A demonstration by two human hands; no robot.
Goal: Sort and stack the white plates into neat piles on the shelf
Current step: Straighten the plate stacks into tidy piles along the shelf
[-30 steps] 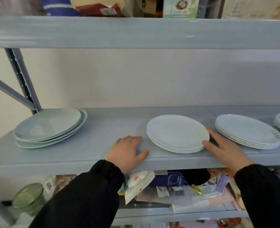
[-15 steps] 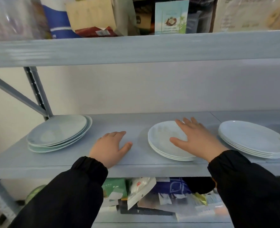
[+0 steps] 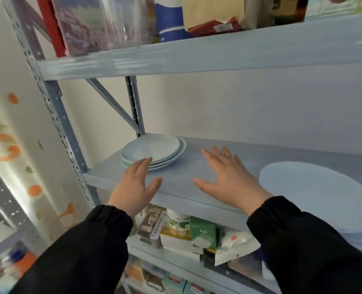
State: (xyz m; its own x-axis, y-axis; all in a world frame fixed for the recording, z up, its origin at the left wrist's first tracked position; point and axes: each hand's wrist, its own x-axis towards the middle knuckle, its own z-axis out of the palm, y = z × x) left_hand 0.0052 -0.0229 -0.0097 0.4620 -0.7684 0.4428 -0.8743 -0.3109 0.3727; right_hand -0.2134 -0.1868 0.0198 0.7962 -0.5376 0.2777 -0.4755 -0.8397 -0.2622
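A pile of pale blue-white plates (image 3: 154, 150) sits at the left end of the grey shelf (image 3: 188, 166), close to the upright post. My left hand (image 3: 136, 185) hovers open just in front of that pile, fingertips near its front rim. My right hand (image 3: 228, 177) is open too, fingers spread above the bare shelf between the piles. A second pile of white plates (image 3: 316, 192) lies at the right, blurred, partly behind my right sleeve. Neither hand holds anything.
The shelf above (image 3: 197, 54) carries jars, boxes and a blue container. Packets and boxes (image 3: 188, 232) crowd the shelf below. A perforated steel post (image 3: 56, 107) and a diagonal brace (image 3: 114, 105) stand at the left, beside a wall with orange decals.
The view has swung left and closer. My right hand has left the middle plate pile and moved left over the bare shelf. My left hand has moved toward the left pile.
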